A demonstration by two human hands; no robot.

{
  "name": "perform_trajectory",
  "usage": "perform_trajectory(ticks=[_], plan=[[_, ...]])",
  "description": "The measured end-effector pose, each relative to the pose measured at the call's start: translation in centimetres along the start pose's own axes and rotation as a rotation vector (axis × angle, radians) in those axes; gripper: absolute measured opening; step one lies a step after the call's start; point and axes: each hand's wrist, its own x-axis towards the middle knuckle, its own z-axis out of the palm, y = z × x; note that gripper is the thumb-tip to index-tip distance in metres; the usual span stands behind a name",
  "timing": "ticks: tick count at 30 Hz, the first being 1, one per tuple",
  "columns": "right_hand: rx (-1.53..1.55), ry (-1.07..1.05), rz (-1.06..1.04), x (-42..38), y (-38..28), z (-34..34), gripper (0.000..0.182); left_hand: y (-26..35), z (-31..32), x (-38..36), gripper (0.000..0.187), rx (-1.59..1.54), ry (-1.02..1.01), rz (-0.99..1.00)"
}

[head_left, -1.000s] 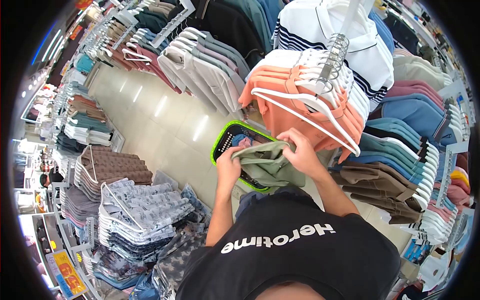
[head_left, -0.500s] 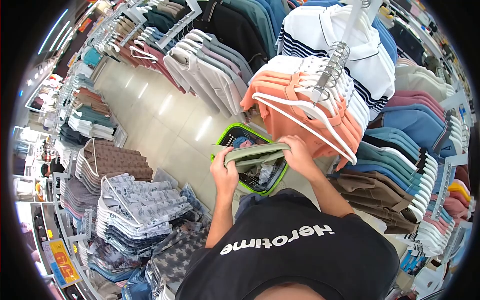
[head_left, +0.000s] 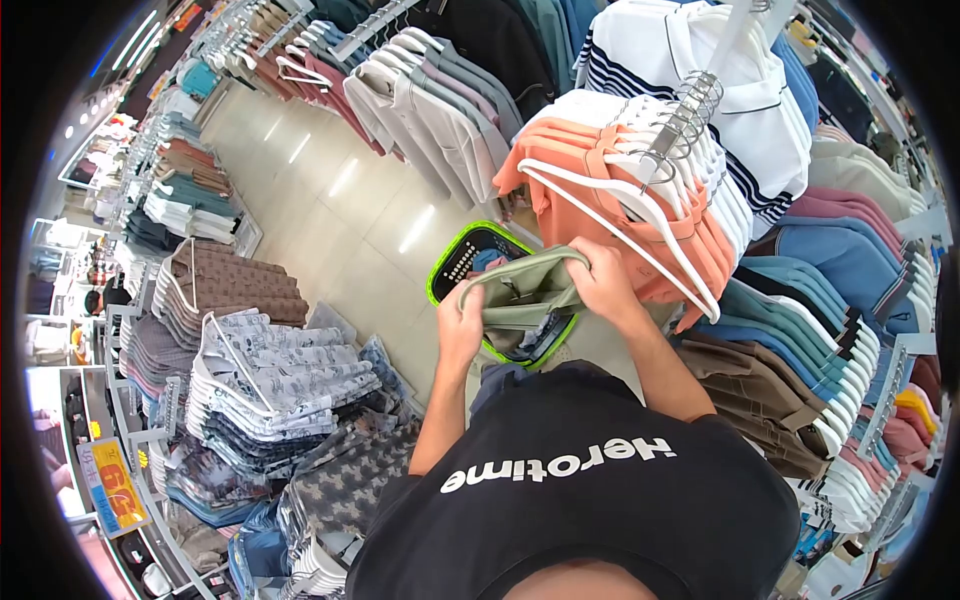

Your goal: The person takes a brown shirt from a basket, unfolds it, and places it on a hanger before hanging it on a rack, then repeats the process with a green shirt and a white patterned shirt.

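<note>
A light green garment is stretched between my two hands, its upper edge spread so that the inside shows. My left hand is closed on its left end. At the right end, my right hand grips the cloth with bent fingers. Beneath the garment stands a black basket with a bright green rim, holding some blue, pink and grey items partly hidden by the cloth. Just beyond my right hand hang orange shirts on white hangers.
White striped shirts hang at the upper right, brown and teal ones at the right. Patterned clothes fill racks at the left. A tiled floor runs between the racks. Grey shirts hang ahead.
The green garment has opened from a narrow folded strip into a wider loop. My hands have moved slightly right and up, and the view has shifted a little.
</note>
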Motion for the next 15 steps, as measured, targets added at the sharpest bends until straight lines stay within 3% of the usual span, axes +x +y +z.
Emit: perform_trajectory(ticks=[2, 3, 4, 6, 7, 8, 10, 13, 15], plan=[[0.011, 0.035, -0.008, 0.3, 0.6, 0.0, 0.011, -0.6, 0.4, -0.4, 0.020, -0.196, -0.299, 0.018], [0.057, 0.076, -0.007, 0.4, 0.7, -0.3, 0.011, -0.9, 1.1, -0.8, 0.024, -0.346, -0.404, -0.074], [0.103, 0.115, -0.005, 0.5, 0.7, -0.5, 0.011, -1.7, 1.0, -0.8, 0.024, -0.347, -0.403, -0.079], [0.117, 0.150, 0.000, 0.7, 0.4, -1.0, 0.012, -3.4, 0.1, -0.3, 0.026, 0.210, -0.584, -0.126], [0.114, 0.159, 0.038, 0.7, 0.4, -1.4, 0.013, -3.9, -0.4, 0.1, 0.023, 0.271, -0.555, -0.075], [0.111, 0.169, 0.075, 0.7, 0.5, -1.8, 0.013, -3.8, -0.3, 0.4, 0.018, 0.150, -0.404, 0.257], [0.084, 0.153, 0.030, 0.6, 1.2, -2.5, 0.016, -3.9, -0.9, 0.8, 0.014, 0.030, -0.272, 0.140], [0.020, 0.033, 0.172, 0.4, 1.4, -3.1, 0.021, -2.8, -0.5, 1.3, 0.014, -0.147, -0.122, 0.052], [0.063, 0.055, 0.161, 0.3, 0.8, -3.1, 0.022, -1.9, -1.1, 1.5, 0.015, -0.016, -0.136, 0.057]])
